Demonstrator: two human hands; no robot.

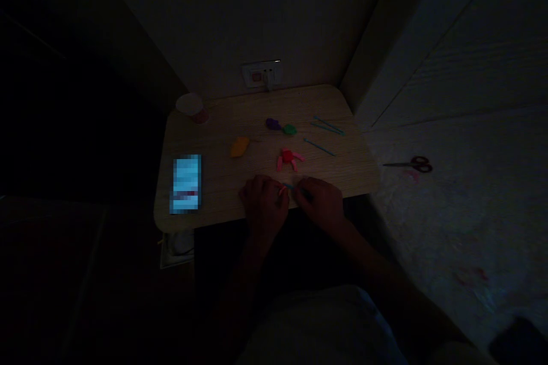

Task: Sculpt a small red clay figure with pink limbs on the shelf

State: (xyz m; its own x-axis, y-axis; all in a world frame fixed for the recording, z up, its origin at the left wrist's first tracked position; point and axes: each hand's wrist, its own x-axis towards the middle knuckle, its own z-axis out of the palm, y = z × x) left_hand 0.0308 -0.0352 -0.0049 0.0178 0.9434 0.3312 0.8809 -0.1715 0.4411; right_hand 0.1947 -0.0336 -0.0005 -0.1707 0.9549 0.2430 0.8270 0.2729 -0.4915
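Note:
Near the table's front edge, my left hand (264,201) is closed with a small pinkish strip (282,189), which looks like modelling clay, at its fingertips. My right hand (319,201) pinches a thin blue stick (289,186) whose tip meets the strip. Just beyond both hands lies a red clay block (287,156) with several pink strips spread around it. Farther back sit a purple lump (273,124) and a green lump (290,129) side by side. To their left is an orange lump (239,146). Dim light hides fine detail of the fingers.
Several blue sticks (319,147) lie at the table's right. A paper cup (192,106) stands at the back left, and a lit phone (186,184) lies at the left. Scissors (409,164) rest on the pale surface to the right. A wall socket (261,74) is behind the table (222,174).

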